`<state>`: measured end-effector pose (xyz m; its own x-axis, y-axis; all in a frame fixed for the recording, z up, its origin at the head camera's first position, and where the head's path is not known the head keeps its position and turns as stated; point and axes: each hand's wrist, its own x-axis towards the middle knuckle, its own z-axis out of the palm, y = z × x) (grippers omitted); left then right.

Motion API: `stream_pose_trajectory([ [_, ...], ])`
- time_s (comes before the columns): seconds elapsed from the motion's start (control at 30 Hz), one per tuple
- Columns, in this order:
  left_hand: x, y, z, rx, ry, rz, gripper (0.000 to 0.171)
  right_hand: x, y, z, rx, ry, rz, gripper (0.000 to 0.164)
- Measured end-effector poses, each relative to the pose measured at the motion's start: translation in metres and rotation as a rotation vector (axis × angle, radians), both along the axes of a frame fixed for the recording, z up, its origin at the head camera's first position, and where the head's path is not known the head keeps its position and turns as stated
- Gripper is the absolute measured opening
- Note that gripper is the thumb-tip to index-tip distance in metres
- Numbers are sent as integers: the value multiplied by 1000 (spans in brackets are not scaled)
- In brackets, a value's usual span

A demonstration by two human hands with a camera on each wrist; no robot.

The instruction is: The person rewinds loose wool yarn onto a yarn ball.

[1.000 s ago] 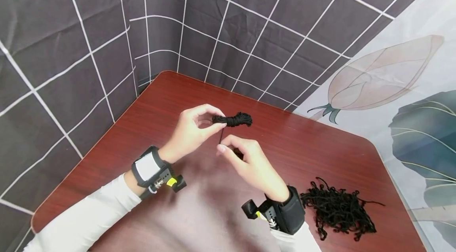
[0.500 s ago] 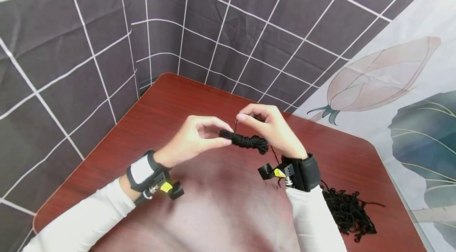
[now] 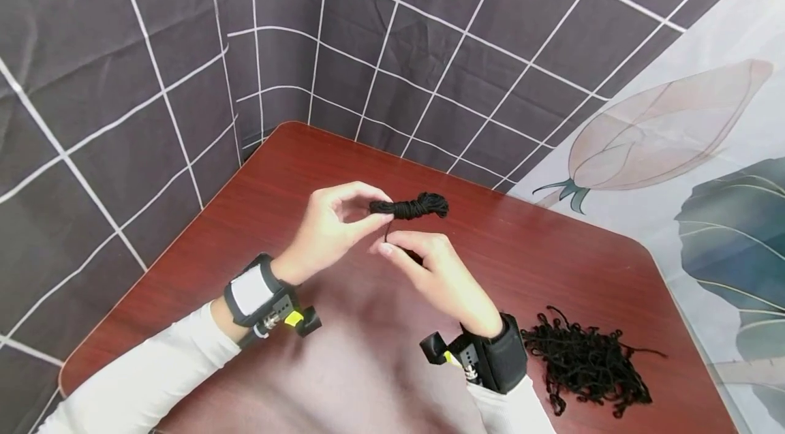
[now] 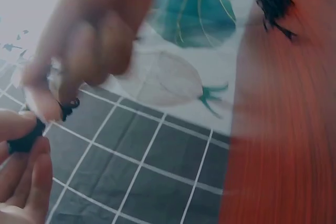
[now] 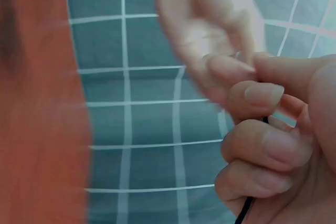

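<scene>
A small bundle of black cord (image 3: 420, 207), wrapped round its middle, points to the right above the table. My left hand (image 3: 331, 229) pinches the bundle's left end between thumb and fingers. Just below and to the right, my right hand (image 3: 438, 277) pinches a single strand (image 3: 388, 231) that runs down from the bundle. In the right wrist view the cord (image 5: 244, 209) passes through the curled fingers (image 5: 257, 142) of the right hand. The left wrist view shows the right hand (image 4: 94, 45) blurred, close over the bundle (image 4: 25, 141).
A loose, tangled heap of black cord (image 3: 589, 366) lies on the reddish-brown table (image 3: 527, 250) at the right, beside the right wrist. Grey cloth with white grid lines (image 3: 392, 45) hangs behind and to the left. A white printed sheet (image 3: 644, 216) hangs at the right.
My right hand went up over the far side of the bundle with the strand, then came back down to the near side. The left hand dipped slightly and rose again.
</scene>
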<state>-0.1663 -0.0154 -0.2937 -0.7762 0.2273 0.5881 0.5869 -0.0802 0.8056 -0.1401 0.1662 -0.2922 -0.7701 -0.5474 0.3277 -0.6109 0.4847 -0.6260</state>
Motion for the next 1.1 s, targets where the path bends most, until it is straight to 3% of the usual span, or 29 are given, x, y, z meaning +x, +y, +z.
stream_pose_trajectory([
  [0.13,2,1,1,-92,31,63,16,9,0,28,63,155,-54,14],
  [0.2,3,0,1,-122,27,45,16,11,-1,46,66,184,-65,14],
  [0.3,3,0,1,-154,20,-25,17,8,0,69,53,150,-69,15],
  [0.37,4,-1,1,-159,4,-89,16,1,3,77,39,60,-64,11],
  [0.5,2,-2,-3,-113,-53,-227,15,-25,15,70,-46,-165,-13,6],
  [0.67,-9,1,-16,-8,-102,-314,18,-49,25,33,-221,-317,134,9],
  [0.77,-15,3,-21,45,-93,-293,21,-51,23,7,-344,-379,195,9],
  [0.87,-18,5,-21,71,-69,-225,23,-47,19,-17,-436,-506,149,14],
  [0.93,-18,5,-17,61,-44,-150,22,-42,17,-27,-416,-545,105,15],
  [1.0,-16,3,-13,28,-21,-66,20,-36,13,-29,-313,-491,81,17],
  [1.1,-13,0,-7,-45,5,45,18,-26,7,-17,-103,-254,71,18],
])
